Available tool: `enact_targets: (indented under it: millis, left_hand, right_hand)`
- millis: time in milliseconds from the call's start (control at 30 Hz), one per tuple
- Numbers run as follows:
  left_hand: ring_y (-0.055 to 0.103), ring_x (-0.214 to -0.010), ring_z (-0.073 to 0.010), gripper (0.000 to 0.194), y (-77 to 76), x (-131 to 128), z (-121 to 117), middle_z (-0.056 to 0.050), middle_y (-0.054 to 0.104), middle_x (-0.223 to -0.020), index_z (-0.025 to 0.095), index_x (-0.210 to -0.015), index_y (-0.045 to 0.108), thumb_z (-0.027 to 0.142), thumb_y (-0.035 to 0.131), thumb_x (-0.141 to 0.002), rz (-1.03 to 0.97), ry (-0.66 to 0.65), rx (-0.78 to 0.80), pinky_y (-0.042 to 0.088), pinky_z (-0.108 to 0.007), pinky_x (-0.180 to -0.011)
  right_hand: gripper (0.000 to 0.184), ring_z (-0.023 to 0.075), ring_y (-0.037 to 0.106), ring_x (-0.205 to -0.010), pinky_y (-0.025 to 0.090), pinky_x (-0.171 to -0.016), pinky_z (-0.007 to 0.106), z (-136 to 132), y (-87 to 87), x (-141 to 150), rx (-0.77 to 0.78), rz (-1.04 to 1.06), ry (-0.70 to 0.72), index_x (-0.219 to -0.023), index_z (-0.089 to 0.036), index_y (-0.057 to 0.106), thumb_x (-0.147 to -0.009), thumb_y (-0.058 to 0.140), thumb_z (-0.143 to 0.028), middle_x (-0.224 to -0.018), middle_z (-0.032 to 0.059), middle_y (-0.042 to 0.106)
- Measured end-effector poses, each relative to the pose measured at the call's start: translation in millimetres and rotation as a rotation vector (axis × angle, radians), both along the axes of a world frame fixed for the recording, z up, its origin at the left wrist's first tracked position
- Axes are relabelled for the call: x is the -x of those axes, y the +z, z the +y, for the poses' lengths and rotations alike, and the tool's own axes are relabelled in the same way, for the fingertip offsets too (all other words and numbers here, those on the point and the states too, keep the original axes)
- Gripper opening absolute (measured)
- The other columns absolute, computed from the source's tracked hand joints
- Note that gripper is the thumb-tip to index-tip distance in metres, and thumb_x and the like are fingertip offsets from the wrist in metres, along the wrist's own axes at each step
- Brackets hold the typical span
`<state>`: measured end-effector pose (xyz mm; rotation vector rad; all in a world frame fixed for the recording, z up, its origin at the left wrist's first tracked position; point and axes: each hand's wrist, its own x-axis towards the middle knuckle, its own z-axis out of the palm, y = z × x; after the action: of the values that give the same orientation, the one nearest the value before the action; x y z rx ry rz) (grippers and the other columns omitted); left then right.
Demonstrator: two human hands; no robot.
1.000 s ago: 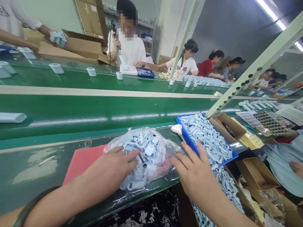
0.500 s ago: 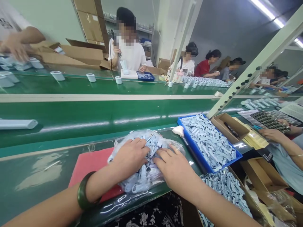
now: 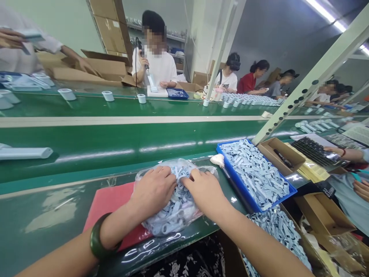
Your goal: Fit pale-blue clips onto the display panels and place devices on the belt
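A clear plastic bag (image 3: 161, 227) full of small light-blue plastic parts (image 3: 180, 198) lies in front of me, partly on a red sheet (image 3: 111, 200). My left hand (image 3: 155, 187), below a green bangle (image 3: 99, 236), is closed on the bag's left side near its mouth. On the opposite side my right hand (image 3: 205, 192) grips the bag with curled fingers, its thumb pointing in over the parts. Both sets of fingertips are partly hidden by the hands and the crumpled film.
A blue tray (image 3: 291, 194) heaped with similar parts sits to the right, above a carton of more parts (image 3: 276, 231). Beyond runs a green conveyor (image 3: 173, 140) with white cups (image 3: 108, 96). A slanted metal post (image 3: 276, 119) rises at right. Co-workers sit across and beside me.
Both hands have shifted a little and their fingers have curled in at the bag's sides. Cups moved slightly left and a pale-blue piece slightly right on the belts. The co-worker at far left lifted a part.
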<state>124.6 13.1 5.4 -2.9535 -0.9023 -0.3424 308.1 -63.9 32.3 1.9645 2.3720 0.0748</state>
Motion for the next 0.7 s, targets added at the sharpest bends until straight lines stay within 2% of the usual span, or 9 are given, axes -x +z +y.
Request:
enact_targets:
  millis: [100,167,233,333,400,467,567,633,700]
  left_hand:
    - [0.060,-0.084,-0.0280,0.023,-2.5,11,2,-0.007,0.062,-0.089,0.018,-0.089,0.065,0.022,0.049,-0.104,-0.102,-0.021,0.004,0.048,-0.043,-0.072]
    - [0.062,-0.087,-0.0263,0.020,-2.0,17,1,-0.005,0.064,-0.093,0.020,-0.098,0.066,0.024,0.049,-0.106,-0.272,-0.076,0.034,0.050,-0.041,-0.074]
    - [0.065,-0.092,-0.0223,0.016,0.9,22,-3,-0.002,0.068,-0.100,0.023,-0.111,0.066,0.025,0.050,-0.107,-0.479,-0.130,0.119,0.053,-0.037,-0.078]
    - [0.069,-0.096,-0.0136,0.025,7.3,25,-10,0.002,0.071,-0.111,0.029,-0.129,0.062,0.024,0.058,-0.106,-0.701,-0.165,0.352,0.057,-0.025,-0.083]
    - [0.070,-0.094,-0.0102,0.028,11.1,25,-11,0.004,0.072,-0.111,0.031,-0.129,0.064,0.022,0.063,-0.103,-0.776,-0.181,0.490,0.057,-0.019,-0.084]
    - [0.070,-0.090,-0.0082,0.023,13.9,24,-11,0.006,0.073,-0.102,0.032,-0.118,0.071,0.019,0.066,-0.100,-0.816,-0.192,0.572,0.055,-0.015,-0.082]
    - [0.069,-0.087,-0.0065,0.017,16.5,23,-11,0.007,0.073,-0.094,0.029,-0.103,0.075,0.016,0.067,-0.099,-0.861,-0.213,0.580,0.054,-0.012,-0.080]
    - [0.070,-0.088,-0.0063,0.016,17.0,23,-14,0.006,0.073,-0.095,0.028,-0.103,0.076,0.016,0.066,-0.100,-0.872,-0.239,0.547,0.054,-0.012,-0.082]
    - [0.070,-0.094,-0.0075,0.018,16.3,23,-20,0.004,0.074,-0.101,0.030,-0.115,0.074,0.020,0.064,-0.103,-0.875,-0.262,0.528,0.055,-0.013,-0.085]
  right_hand:
    - [0.026,0.0283,0.069,-0.095,0.052,-0.081,0.040,2,-4.7,1,-0.022,0.093,-0.028,-0.111,-0.021,0.073,-0.100,0.052,-0.011,-0.109,0.0126,0.067]
    - [0.018,0.0263,0.068,-0.099,0.051,-0.083,0.039,-1,-6.1,-1,-0.053,0.306,-0.048,-0.108,-0.021,0.074,-0.099,0.058,-0.015,-0.119,0.0114,0.065]
    - [0.014,0.0213,0.066,-0.096,0.049,-0.082,0.036,-7,-5.2,-2,-0.060,0.617,-0.095,-0.108,-0.022,0.072,-0.098,0.064,-0.019,-0.122,0.0078,0.065]
    - [0.010,0.0150,0.062,-0.078,0.045,-0.071,0.031,-13,-2.0,0,0.057,1.012,-0.230,-0.104,-0.022,0.070,-0.095,0.068,-0.023,-0.097,0.0019,0.069]
    - [0.010,0.0138,0.056,-0.070,0.041,-0.064,0.029,-15,-1.6,3,0.147,1.216,-0.289,-0.097,-0.020,0.068,-0.091,0.070,-0.027,-0.080,-0.0007,0.064]
    - [0.018,0.0126,0.053,-0.070,0.040,-0.064,0.027,-16,-3.7,8,0.182,1.446,-0.294,-0.093,-0.019,0.068,-0.085,0.075,-0.033,-0.077,-0.0011,0.061]
    - [0.041,0.0105,0.049,-0.068,0.042,-0.068,0.025,-21,-9.6,16,0.240,1.858,-0.323,-0.096,-0.019,0.069,-0.075,0.086,-0.050,-0.073,-0.0029,0.057]
    - [0.053,0.0092,0.046,-0.064,0.043,-0.067,0.024,-25,-13.1,24,0.307,2.076,-0.367,-0.096,-0.019,0.068,-0.068,0.092,-0.057,-0.066,-0.0054,0.053]
    - [0.058,0.0087,0.047,-0.061,0.044,-0.067,0.024,-30,-15.1,32,0.324,2.176,-0.393,-0.095,-0.019,0.069,-0.065,0.095,-0.060,-0.063,-0.0067,0.050]
